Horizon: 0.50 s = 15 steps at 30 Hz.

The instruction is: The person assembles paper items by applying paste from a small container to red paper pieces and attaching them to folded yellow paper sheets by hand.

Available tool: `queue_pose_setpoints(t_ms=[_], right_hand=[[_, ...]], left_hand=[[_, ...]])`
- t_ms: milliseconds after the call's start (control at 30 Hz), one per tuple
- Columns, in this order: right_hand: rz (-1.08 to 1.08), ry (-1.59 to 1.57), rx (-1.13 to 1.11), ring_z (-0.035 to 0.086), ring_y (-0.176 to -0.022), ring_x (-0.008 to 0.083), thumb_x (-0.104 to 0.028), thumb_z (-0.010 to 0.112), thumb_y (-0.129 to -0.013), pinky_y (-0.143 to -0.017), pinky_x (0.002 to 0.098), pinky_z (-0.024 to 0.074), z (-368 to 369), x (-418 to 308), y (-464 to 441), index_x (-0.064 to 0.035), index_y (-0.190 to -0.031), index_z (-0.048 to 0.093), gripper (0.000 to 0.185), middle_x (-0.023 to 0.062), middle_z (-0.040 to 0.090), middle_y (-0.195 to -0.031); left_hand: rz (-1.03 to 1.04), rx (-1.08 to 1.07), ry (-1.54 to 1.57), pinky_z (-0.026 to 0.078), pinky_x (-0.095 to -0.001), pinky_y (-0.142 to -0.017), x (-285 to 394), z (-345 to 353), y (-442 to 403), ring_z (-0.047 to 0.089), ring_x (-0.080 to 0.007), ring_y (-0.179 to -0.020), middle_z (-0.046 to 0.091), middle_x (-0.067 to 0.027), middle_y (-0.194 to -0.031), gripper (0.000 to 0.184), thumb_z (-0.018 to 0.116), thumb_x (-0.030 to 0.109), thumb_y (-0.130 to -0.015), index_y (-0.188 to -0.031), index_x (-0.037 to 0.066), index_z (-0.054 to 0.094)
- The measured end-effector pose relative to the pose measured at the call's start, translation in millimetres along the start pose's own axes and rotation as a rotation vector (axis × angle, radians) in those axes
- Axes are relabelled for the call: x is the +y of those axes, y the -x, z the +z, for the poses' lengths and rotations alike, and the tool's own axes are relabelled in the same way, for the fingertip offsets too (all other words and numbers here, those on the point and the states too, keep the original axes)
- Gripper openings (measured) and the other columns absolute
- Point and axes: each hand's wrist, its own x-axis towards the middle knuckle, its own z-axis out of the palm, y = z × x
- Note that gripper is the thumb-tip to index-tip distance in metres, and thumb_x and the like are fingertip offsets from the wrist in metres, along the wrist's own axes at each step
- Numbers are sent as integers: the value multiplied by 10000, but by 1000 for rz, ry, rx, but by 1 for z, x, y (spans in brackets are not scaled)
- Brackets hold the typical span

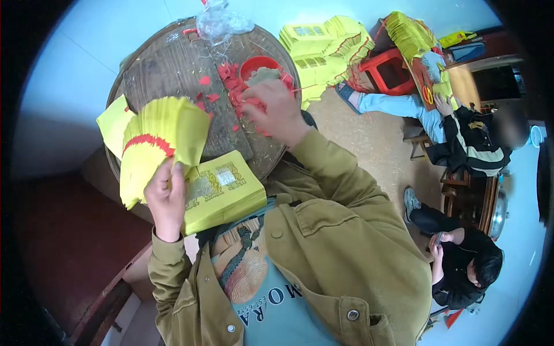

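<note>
My left hand (165, 193) pinches the lower edge of a fanned bundle of yellow paper (187, 130), which has a red band (150, 141) across it. My right hand (277, 109) hovers over or touches a heap of red paper scraps (228, 75) beside a red bowl (259, 61). Its fingers are bent and apart, slightly blurred, with red showing between them. Greyish stuff (264, 75) lies in the bowl. A thick stack of printed yellow paper (225, 184) rests at the near table edge, just right of my left hand.
The round wooden table (167, 69) carries a clear plastic bag (222, 23) at its far edge. Yellow paper bundles (323, 46) lie on the floor near a red stool (388, 72). One person (476, 138) sits with yellow paper; another person (461, 259) holds a phone.
</note>
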Motion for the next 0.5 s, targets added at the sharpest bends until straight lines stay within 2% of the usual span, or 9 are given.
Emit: queue_pose_setpoints(t_ms=[33, 67, 133, 167, 233, 367, 433, 500], right_hand=[[41, 199, 53, 628, -1027, 315, -189, 821, -787, -941, 441, 488, -1, 20, 3, -94, -1043, 727, 289, 79, 680, -1056], [33, 197, 58, 628, -1027, 315, -189, 821, -787, -941, 441, 488, -2, 34, 5, -94, -1043, 727, 289, 79, 680, -1056], [110, 414, -66, 597, -1077, 309, -162, 809, -766, -934, 453, 479, 2, 54, 6, -101, -1000, 725, 256, 68, 658, -1097], [100, 406, -58, 597, -1077, 309, -162, 809, -766, -934, 453, 479, 7, 61, 5, -101, -1000, 725, 256, 68, 658, -1097], [75, 579, -194, 569, -1111, 299, -143, 801, -745, -923, 454, 463, 18, 72, 4, -121, -966, 708, 241, 63, 633, -1118], [-39, 634, -136, 568, -1107, 285, -148, 809, -727, -908, 446, 453, 31, 94, 3, -134, -966, 688, 268, 77, 631, -1122], [168, 456, -161, 564, -1149, 288, -153, 808, -742, -961, 452, 449, 18, 72, -3, -125, -995, 682, 284, 85, 633, -1153], [145, 327, -127, 569, -1171, 299, -155, 805, -758, -984, 458, 450, 15, 55, -5, -115, -1022, 684, 293, 90, 642, -1161]], left_hand=[[-41, 127, 120, 497, -231, -763, -4, 3, 0, 581, -42, -833, 719, -29, -910, 211, 624, 110, -1053, -1190, -20, 717], [-76, 149, 143, 498, -229, -809, -3, 3, 1, 597, -54, -879, 721, -3, -964, 218, 615, 116, -1065, -1178, -39, 719], [-73, 169, 152, 498, -229, -806, -4, 4, 1, 597, -53, -877, 721, -4, -960, 217, 619, 116, -1063, -1181, -35, 720], [-75, 178, 162, 498, -229, -803, -4, 4, 2, 597, -53, -875, 721, -5, -957, 217, 623, 116, -1060, -1184, -32, 721], [-89, 189, 111, 498, -232, -813, -2, 3, 1, 598, -55, -883, 720, -4, -960, 216, 627, 118, -1059, -1183, -30, 724], [-64, 206, 77, 503, -241, -820, -2, 2, 1, 604, -61, -885, 720, -5, -952, 206, 638, 116, -1052, -1173, -24, 728], [-55, 206, 81, 505, -242, -822, -5, 3, 3, 609, -63, -889, 722, -10, -949, 195, 647, 108, -1045, -1166, -21, 728], [-68, 205, 80, 506, -243, -823, -5, 2, 4, 612, -64, -889, 723, -12, -951, 191, 647, 100, -1041, -1163, -22, 727]])
